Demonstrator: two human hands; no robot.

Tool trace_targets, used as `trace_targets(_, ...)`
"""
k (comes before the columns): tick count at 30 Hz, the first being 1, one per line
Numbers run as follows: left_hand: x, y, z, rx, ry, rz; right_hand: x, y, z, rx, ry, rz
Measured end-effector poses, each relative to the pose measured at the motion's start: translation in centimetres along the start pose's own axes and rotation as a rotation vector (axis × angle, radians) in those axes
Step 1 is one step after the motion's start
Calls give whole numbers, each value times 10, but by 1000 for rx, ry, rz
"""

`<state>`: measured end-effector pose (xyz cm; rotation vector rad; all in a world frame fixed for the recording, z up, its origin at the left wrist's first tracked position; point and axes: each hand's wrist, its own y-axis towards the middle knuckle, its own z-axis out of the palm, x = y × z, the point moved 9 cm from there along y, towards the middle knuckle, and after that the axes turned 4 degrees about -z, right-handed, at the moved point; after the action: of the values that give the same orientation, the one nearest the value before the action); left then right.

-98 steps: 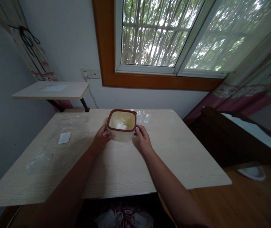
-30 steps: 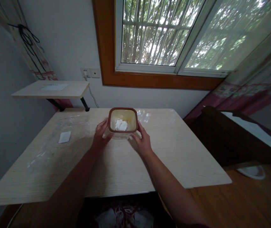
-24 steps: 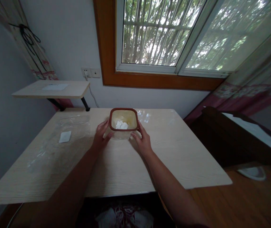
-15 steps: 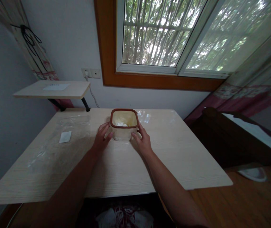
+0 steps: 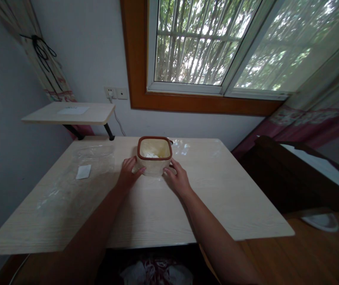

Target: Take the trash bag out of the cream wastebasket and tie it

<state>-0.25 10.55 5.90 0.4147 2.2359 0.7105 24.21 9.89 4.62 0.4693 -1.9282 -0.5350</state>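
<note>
Head view: downward onto a desk (image 5: 216,206).
Tub: square plastic tub (image 5: 154,166) with brown rim, upright on the desk, between both hands.
Left hand (image 5: 129,174): open, fingers against the tub's near left corner.
Right hand (image 5: 177,177): open, fingers against the near right corner, no firm grip.
Inside tub: white lump (image 5: 150,156), partly hidden.
Left of tub: plastic sheet (image 5: 95,158), white paper slip (image 5: 83,171) on it.
</note>
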Motion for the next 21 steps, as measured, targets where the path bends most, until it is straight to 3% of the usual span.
trace_targets(6, 4, 1, -5, -70, 17, -29, 6, 1, -4, -29, -19, -65)
trace_targets(21, 6, 2, -6, -65, -83, -50, 13, 2, -13, -53, 19, -50)
